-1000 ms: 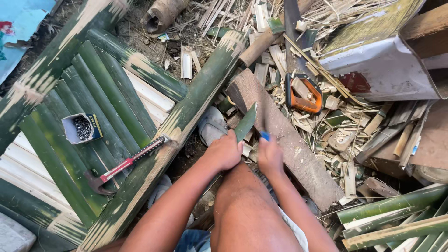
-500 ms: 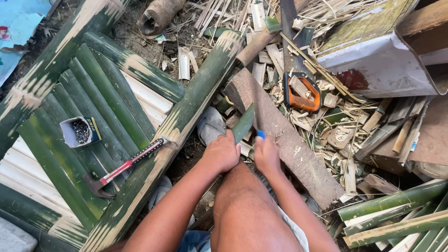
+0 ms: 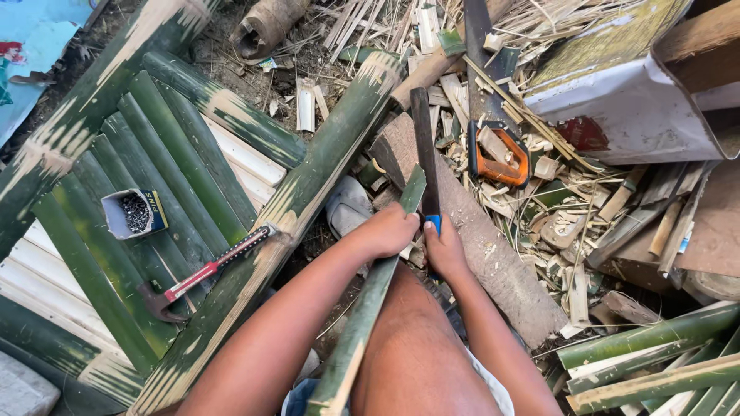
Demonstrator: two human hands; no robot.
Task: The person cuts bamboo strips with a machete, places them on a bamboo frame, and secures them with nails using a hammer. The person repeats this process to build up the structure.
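Your left hand (image 3: 389,229) is closed around a narrow green bamboo strip (image 3: 370,304), which runs from beside your knee up to a tip just left of the blade. Your right hand (image 3: 445,250) is wrapped around the blue handle of a long dark knife (image 3: 425,158), whose blade points away from you. Both hands sit side by side over a weathered wooden log (image 3: 478,239) that lies slantwise on the ground. To your left, a red-handled hammer (image 3: 202,271) rests on a frame of split green bamboo slats (image 3: 166,166), with an open box of nails (image 3: 132,213) lying on the slats nearby. An orange-handled saw (image 3: 493,146) lies among bamboo offcuts (image 3: 566,223) beyond the log.
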